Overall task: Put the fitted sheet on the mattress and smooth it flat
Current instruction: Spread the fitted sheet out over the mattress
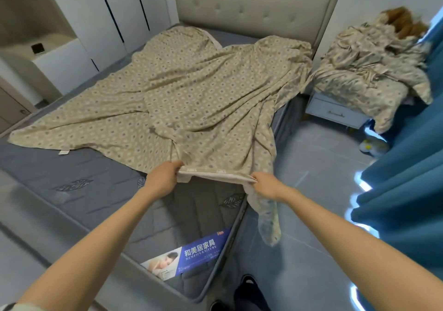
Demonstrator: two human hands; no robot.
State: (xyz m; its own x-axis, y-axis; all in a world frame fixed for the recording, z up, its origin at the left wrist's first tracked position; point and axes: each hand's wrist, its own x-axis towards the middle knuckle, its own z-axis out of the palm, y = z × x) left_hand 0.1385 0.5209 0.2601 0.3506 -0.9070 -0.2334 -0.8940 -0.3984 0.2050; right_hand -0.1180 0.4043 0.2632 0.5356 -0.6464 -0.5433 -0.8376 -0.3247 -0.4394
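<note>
A beige patterned fitted sheet (pixel 182 99) lies loosely spread and wrinkled over the grey mattress (pixel 79 181). It covers the middle and the head end, and the near end of the mattress is bare. My left hand (pixel 165 176) and my right hand (pixel 266 186) each grip the sheet's near hem, which is stretched between them above the mattress's near right corner. A loose tail of the sheet (pixel 268 219) hangs down past my right hand over the bed's side.
A padded headboard (pixel 254 8) stands at the far end. A white nightstand (pixel 333 111) heaped with matching bedding (pixel 369 71) is on the right. Blue curtains (pixel 407 179) hang at the right edge. Grey tiled floor (pixel 309 190) runs beside the bed. White wardrobe doors (pixel 115 11) stand left.
</note>
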